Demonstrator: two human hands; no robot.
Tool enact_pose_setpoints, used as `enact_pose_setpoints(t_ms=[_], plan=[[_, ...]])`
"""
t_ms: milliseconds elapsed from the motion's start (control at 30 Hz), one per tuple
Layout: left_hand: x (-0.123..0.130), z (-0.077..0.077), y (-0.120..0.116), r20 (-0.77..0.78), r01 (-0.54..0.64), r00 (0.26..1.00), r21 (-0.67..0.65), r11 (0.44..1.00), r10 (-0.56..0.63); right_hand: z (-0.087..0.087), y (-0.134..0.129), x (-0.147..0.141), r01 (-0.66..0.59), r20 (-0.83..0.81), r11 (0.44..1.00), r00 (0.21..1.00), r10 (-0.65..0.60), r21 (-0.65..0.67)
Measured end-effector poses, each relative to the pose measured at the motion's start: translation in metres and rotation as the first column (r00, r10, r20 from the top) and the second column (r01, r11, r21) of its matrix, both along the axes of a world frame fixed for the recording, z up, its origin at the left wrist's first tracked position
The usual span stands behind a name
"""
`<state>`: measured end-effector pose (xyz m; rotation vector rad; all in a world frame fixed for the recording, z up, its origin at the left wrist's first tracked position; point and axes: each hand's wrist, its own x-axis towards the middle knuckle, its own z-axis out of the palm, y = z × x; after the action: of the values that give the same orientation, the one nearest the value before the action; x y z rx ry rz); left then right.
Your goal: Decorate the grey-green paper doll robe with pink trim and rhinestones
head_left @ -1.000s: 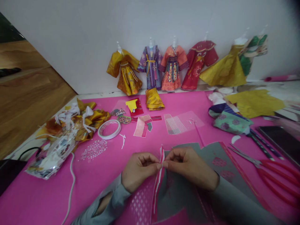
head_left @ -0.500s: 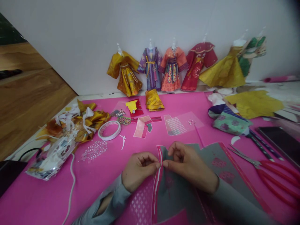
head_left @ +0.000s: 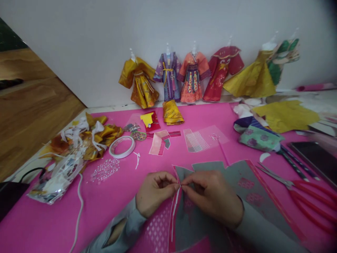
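A grey sheet (head_left: 195, 226) with pink edging and pink motifs lies before me; whether it is paper or cloth I cannot tell. Along its left edge runs a narrow white strip (head_left: 174, 212). My left hand (head_left: 152, 193) pinches that edge between thumb and forefinger. From the other side, the thumb and forefinger of my right hand (head_left: 214, 195) grip the same edge, nearly touching the left fingertips. The sheet puckers slightly there. Under the left wrist shows a pink piece with a white lattice pattern (head_left: 155, 228).
Red-handled scissors (head_left: 313, 196), a phone (head_left: 314, 158) and a green floral pouch (head_left: 259, 137) lie right. Left are a tape roll (head_left: 129, 153), clear gems (head_left: 105, 170) and a plastic bag (head_left: 56, 182). Several small dresses (head_left: 193, 79) stand along the wall.
My right hand's raised fingers have come down into a pinch at the edge. Above the fingertips the white strip no longer shows, and the sheet's top corner has shifted left.
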<state>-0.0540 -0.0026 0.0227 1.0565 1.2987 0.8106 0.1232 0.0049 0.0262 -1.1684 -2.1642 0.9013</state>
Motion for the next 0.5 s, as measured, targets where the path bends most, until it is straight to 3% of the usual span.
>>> enact_pose_setpoints(t_ms=[500], plan=[[0.0018,-0.0005,-0.0018,-0.002,0.031,1.000,0.023,0.999,-0.031,-0.0012,0.0007,-0.0017,0.004,0.012,1.000,1.000,-0.004,0.007]])
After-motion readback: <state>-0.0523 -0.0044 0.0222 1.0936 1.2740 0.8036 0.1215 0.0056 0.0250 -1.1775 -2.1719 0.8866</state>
